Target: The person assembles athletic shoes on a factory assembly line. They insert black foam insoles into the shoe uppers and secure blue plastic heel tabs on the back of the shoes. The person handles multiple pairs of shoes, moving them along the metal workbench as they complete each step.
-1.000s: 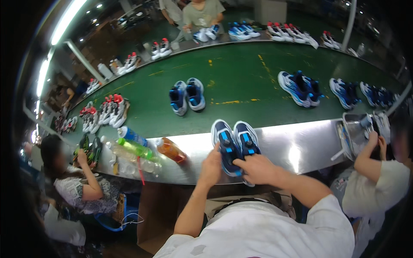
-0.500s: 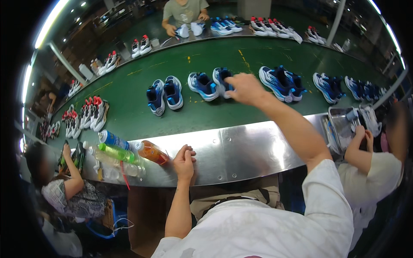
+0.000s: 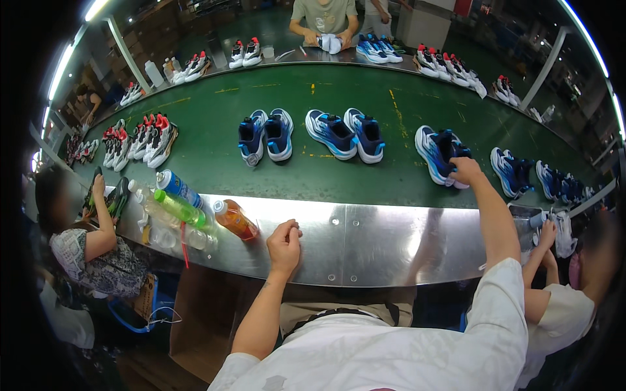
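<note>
My right hand (image 3: pixel 467 171) reaches over the green belt, its fingers closed at the heel of a blue-and-white sneaker (image 3: pixel 432 155) in a pair. Part of the pair's other shoe is covered by that hand. Left of it, two more blue sneakers (image 3: pixel 331 133) stand with their heels touching. A further blue pair (image 3: pixel 278 135) sits side by side, with a round tag at one heel. Above the metal ledge, my left hand (image 3: pixel 284 247) is curled closed, with nothing visible in it, to the right of a bottle of amber drink (image 3: pixel 236 219).
A steel ledge (image 3: pixel 378 244) runs along the green belt (image 3: pixel 215 156). Several bottles (image 3: pixel 177 207) lie at its left. Red-and-black sneakers (image 3: pixel 156 140) stand far left, more blue pairs (image 3: pixel 512 173) at right. Co-workers sit on both sides, and one (image 3: pixel 324 26) works opposite.
My right hand has left the middle pair and moved right to the neighbouring pair. The middle pair's shoes now sit closer, heels together. My left hand stays curled over the ledge.
</note>
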The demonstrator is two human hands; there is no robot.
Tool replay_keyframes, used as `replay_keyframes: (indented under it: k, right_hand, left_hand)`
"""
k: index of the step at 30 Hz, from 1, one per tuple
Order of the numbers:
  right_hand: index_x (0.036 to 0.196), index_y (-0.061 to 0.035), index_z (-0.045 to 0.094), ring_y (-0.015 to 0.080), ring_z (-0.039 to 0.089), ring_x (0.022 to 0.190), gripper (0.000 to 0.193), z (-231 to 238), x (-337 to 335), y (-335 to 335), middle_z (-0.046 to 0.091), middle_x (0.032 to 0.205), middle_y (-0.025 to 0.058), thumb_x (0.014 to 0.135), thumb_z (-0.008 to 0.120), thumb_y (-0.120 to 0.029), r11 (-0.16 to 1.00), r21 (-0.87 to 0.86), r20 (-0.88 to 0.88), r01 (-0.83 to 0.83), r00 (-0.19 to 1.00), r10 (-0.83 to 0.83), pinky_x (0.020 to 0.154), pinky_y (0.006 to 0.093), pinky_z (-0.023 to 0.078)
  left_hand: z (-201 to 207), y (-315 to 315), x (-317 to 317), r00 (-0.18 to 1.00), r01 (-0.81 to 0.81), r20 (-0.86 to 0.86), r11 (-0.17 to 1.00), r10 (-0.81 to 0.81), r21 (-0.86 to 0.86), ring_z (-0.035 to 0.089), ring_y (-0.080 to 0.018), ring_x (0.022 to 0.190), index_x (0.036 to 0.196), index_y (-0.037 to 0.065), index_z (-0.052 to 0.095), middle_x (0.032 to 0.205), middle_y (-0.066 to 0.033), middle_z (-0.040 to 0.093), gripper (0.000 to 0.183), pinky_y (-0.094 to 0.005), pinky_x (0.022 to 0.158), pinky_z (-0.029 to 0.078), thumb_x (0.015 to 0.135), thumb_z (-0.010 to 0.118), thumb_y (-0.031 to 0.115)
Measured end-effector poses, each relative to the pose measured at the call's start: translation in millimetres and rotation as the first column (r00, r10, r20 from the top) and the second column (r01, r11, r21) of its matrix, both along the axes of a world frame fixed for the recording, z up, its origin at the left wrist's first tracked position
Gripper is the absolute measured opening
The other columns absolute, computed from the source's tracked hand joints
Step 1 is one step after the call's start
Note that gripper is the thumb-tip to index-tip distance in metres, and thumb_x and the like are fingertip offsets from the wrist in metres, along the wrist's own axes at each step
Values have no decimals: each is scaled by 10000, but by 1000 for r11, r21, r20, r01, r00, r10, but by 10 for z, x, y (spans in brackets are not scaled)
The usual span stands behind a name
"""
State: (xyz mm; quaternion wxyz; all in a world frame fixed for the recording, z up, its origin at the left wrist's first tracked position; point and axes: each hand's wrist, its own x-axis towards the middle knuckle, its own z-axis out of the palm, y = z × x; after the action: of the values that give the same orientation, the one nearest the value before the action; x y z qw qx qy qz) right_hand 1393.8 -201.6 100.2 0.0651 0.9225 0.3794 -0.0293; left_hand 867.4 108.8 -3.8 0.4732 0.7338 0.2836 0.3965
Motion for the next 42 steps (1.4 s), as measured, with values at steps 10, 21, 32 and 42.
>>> replay_keyframes:
  k: [10,21,32,42]
  right_hand:
    - [1258,-145,662,419,706,896,549,375,-3193,-156,683,977,194,766,885,-243,952,121,-70,-281,954,291,866,507,554]
    - [1649,-126,434,364,608,887,910,316,-3661,-696,615,963,138,806,752,-1,944,215,13,-251,967,254,826,475,486]
    - [1407,-154,670,330,600,1102,643,688,-3694,369,630,1089,113,791,838,-80,605,698,-16,-383,836,548,917,424,493]
    - [1259,-102,677,356,567,1138,560,244,-3629,577,613,1227,124,718,736,30,621,700,-233,-352,710,665,959,472,480]
  left_hand:
    - [390,-465,170,964,229,-151,973,-221,39,747,-280,903,1272,-55,683,1078,-199,746,298,-356,766,593,999,686,66]
    - [713,-1198,378,845,442,-422,874,-329,204,685,-495,916,1171,-78,635,1103,-256,663,373,-553,790,580,864,654,131]
    - [799,-1136,81,849,458,-364,876,-382,150,700,-438,849,1172,-33,680,1145,-193,712,336,-491,745,574,892,710,149]
    - [945,-1120,124,826,447,-331,888,-455,-108,709,-399,848,1326,-8,638,959,-213,716,466,-469,778,556,864,688,28]
